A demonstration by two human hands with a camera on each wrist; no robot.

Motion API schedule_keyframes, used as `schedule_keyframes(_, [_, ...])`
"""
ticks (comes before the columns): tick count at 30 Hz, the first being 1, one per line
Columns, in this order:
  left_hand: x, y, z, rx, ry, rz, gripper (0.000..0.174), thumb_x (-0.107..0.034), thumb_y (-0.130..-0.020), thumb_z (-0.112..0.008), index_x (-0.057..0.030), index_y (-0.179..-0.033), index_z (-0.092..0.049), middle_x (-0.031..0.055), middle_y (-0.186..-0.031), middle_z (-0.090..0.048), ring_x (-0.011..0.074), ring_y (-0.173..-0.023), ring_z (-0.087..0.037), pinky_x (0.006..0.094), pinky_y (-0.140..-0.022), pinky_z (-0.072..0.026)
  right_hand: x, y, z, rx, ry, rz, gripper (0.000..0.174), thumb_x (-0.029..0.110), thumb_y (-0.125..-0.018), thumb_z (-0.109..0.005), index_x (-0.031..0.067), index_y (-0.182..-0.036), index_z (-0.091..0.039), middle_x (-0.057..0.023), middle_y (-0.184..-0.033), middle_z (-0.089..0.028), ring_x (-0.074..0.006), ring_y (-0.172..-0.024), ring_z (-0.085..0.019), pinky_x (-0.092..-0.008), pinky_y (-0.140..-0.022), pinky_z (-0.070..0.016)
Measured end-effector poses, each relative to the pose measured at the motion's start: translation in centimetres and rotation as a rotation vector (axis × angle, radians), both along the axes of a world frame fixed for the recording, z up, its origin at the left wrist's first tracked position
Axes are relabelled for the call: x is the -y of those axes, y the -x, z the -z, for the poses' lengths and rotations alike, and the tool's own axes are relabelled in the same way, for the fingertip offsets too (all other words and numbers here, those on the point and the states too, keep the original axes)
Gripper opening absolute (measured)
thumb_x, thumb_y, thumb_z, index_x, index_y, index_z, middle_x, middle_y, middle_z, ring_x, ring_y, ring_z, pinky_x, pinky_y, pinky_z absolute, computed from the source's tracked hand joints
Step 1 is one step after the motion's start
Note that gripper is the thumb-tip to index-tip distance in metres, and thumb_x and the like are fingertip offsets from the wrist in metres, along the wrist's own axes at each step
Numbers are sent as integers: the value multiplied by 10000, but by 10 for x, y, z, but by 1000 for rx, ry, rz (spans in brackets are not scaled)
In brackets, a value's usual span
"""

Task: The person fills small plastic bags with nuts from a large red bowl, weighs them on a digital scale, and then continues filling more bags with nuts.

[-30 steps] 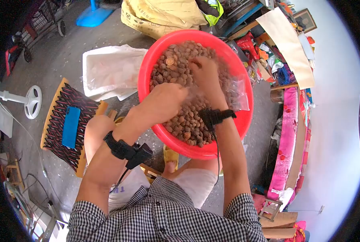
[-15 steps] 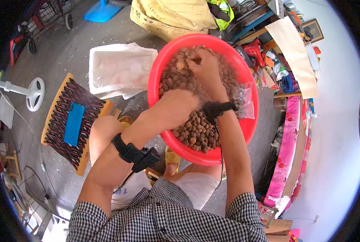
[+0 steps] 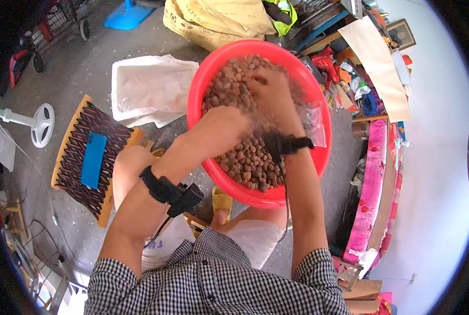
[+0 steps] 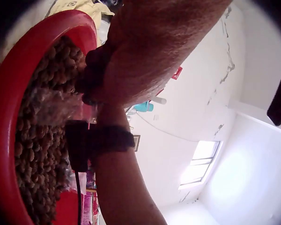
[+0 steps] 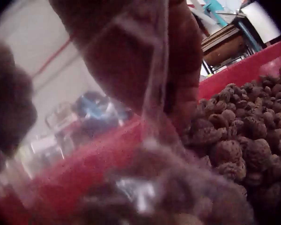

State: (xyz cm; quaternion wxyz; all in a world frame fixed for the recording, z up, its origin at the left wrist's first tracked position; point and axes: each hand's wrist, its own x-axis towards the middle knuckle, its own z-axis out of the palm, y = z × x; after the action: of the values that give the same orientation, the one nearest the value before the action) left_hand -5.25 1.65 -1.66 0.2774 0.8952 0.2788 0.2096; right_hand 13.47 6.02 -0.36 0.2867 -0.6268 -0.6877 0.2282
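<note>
A red plastic basin is heaped with wrinkled brown nuts or fruit pits. Over the heap, my left hand has its fingers curled, with the fingertips blurred and partly hidden. My right hand is just beyond it, toward the far right, fingers bent. Between the hands, a clear plastic bag with a thin red line across it fills much of the right wrist view. Both hands grip this bag, and brown pieces show through its lower part. Another clear bag lies inside the basin's right side.
Left of the basin stands a white foam box lined with plastic. A blue phone lies on a corded wooden stool. Behind the basin is a yellow sack. Cluttered shelves stand at the back right.
The head view has shifted slightly. My right hand has come a little nearer and to the right over the heap, while the left hand stays low over the pieces, its fingertips blurred throughout.
</note>
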Motion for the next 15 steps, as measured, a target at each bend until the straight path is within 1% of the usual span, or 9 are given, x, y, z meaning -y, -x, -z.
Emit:
schedule_keyframes(2, [2,1,-2,118,-43,-21,180,-91,-826,-498,-42,-900,-655,217,-789,-640,395,-767,-640,491,-696,-506,18,-12,-21,-14,10,11,261,131,-767,-683,-18,-981,-680,-155,-885,-697,-222,-774,-661,-333,-735,-509])
schedule_keyframes(3, [2,1,-3,113,-11,-38,180,-100,-845,-497,-42,-925,-648,220,-791,-638,397,-772,-638,491,-698,-504,27,-12,-32,-21,14,17,279,138,-774,-687,-24,-1001,-679,-146,-895,-702,-197,-771,-657,-323,-735,-508])
schedule_keyframes(4, [2,0,-4,107,20,-56,182,-110,-863,-496,-42,-951,-640,223,-792,-636,399,-777,-635,491,-700,-503,42,-3,-53,-53,83,56,247,132,-792,-677,-47,-963,-670,-112,-875,-703,-175,-778,-642,-323,-737,-504])
schedule_keyframes(7, [-1,-2,6,129,14,-55,184,-144,-906,-498,-41,-988,-627,232,-797,-630,406,-786,-629,492,-704,-496,62,-2,-70,-133,226,39,230,131,-790,-679,-44,-938,-666,-120,-846,-693,-174,-776,-634,-323,-742,-498])
schedule_keyframes(8, [-1,-3,9,144,-5,-45,187,-157,-918,-500,-40,-993,-624,234,-798,-628,409,-788,-626,493,-704,-493,67,-2,-69,22,82,-44,219,129,-779,-672,-39,-919,-660,-154,-827,-682,-206,-773,-646,-340,-731,-499])
schedule_keyframes(11, [1,-6,3,235,38,-25,197,-176,-918,-517,-35,-1003,-625,238,-802,-625,416,-774,-620,493,-691,-488,72,-6,-58,106,75,-170,229,126,-763,-664,-30,-930,-664,-193,-841,-672,-258,-786,-658,-358,-744,-500])
schedule_keyframes(12, [1,-6,5,226,29,-25,204,-184,-921,-520,-31,-1006,-624,238,-811,-625,416,-783,-618,491,-695,-487,74,-6,-59,76,105,-150,233,120,-754,-654,-23,-937,-668,-210,-858,-667,-305,-823,-659,-367,-768,-500])
schedule_keyframes(14, [1,-7,10,209,11,-29,221,-202,-926,-527,-23,-1012,-623,239,-830,-624,417,-801,-614,487,-702,-485,77,-8,-55,47,44,-126,228,114,-754,-649,-24,-935,-670,-211,-850,-666,-318,-828,-658,-373,-775,-500])
schedule_keyframes(15, [2,-6,9,218,16,-24,209,-185,-921,-528,-23,-1013,-623,238,-842,-624,415,-815,-613,485,-711,-484,79,-8,-55,33,14,-115,225,111,-755,-647,-24,-934,-670,-212,-846,-665,-324,-830,-657,-376,-778,-500])
